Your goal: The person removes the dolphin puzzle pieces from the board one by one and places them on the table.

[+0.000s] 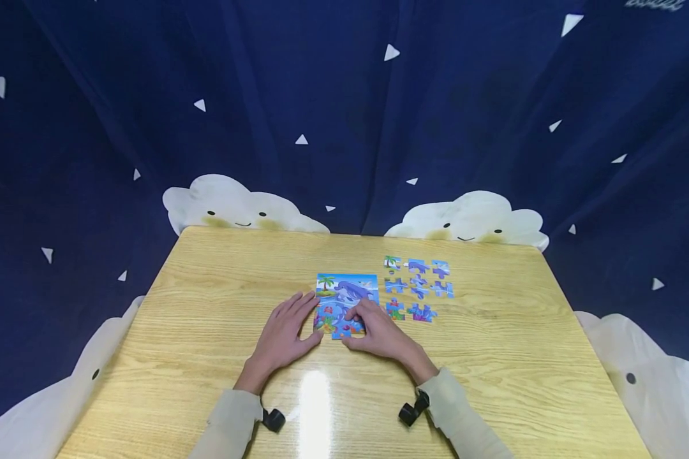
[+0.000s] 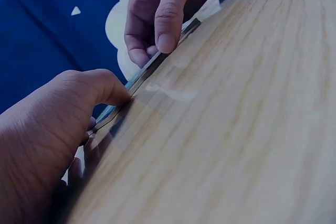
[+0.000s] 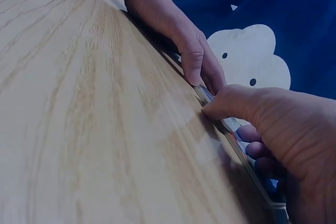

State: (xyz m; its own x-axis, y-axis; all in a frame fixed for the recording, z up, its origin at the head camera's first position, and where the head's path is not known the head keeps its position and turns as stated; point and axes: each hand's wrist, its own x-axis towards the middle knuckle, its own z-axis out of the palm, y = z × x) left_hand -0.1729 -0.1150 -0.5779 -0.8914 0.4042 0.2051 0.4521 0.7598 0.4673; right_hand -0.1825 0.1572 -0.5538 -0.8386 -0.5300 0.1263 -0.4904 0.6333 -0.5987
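A dolphin picture board (image 1: 325, 282), with a palm tree and sea creatures, lies flat on the wooden table. My left hand (image 1: 284, 331) rests at its left side, fingers extended along the edge and thumb by the near corner. Across the lower right of the picture reaches my right hand (image 1: 379, 328), its fingers curled and its thumb at the near edge. Between thumb and fingers it pinches a blue puzzle piece (image 1: 339, 333), which juts slightly past that edge. In the right wrist view, the right hand (image 3: 278, 124) covers much of the board, and the piece is mostly hidden.
Several loose puzzle pieces (image 1: 418, 285) are laid out in rows right of the board. The wooden table (image 1: 229, 268) extends on all sides. Behind it hangs a dark blue curtain (image 1: 344, 76) with white clouds and triangles.
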